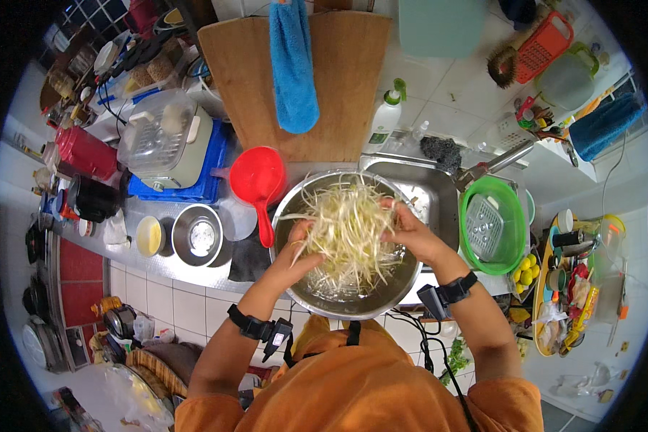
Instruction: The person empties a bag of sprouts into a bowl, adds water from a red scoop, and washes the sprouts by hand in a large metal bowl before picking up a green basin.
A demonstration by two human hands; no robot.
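A big clump of pale bean sprouts [347,230] is gathered between my two hands over a wide steel bowl [405,294]. My left hand [295,261] cups the clump's left side, its fingers partly buried in the strands. On the other side my right hand [412,236] presses in with bent fingers. Some water glints in the bowl under the sprouts. The bowl sits at the counter's front edge, partly over the sink's left side.
Left of the bowl lie a red ladle [258,176], a small steel bowl [197,235] and a yellowish cup [150,236]. A steel sink [432,191] and a green basin [515,237] stand to the right. Behind are a wooden board [230,79], a hanging blue towel [294,72] and a pump bottle [386,121].
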